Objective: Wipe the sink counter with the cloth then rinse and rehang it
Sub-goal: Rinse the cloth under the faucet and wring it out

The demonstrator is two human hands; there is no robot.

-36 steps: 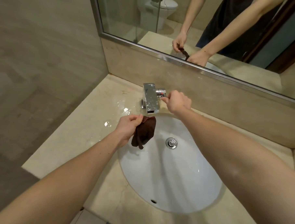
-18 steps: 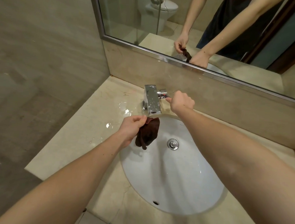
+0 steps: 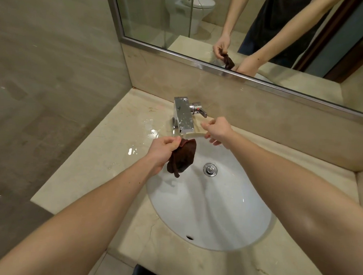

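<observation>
We held the dark brown cloth (image 3: 183, 156) pinched in the fingers of the left hand (image 3: 162, 150), just left of the frame's centre; it hung bunched over the upper left rim of the white sink basin (image 3: 210, 211), directly below the spout end of the chrome faucet (image 3: 182, 114). We could not tell whether water was running onto it. The right hand (image 3: 217, 130) differed most from the earlier frames: half a second before, its fingers had been closed around the faucet handle (image 3: 200, 111); now it was off the handle, below and to the right of it, over the basin's upper edge with fingers loosely spread and holding nothing. The handle stood free, pointing toward the right of the frame. The left hand and cloth had kept almost the same position relative to the faucet. The drain plug (image 3: 210, 169) sat exposed in the basin, right of the cloth. Water patches (image 3: 134, 150) lay on the beige stone counter (image 3: 87, 174) left of the faucet, as they had before. In the mirror (image 3: 223, 24) along the top of the frame, the reflection showed both forearms and the cloth hanging from one hand.
</observation>
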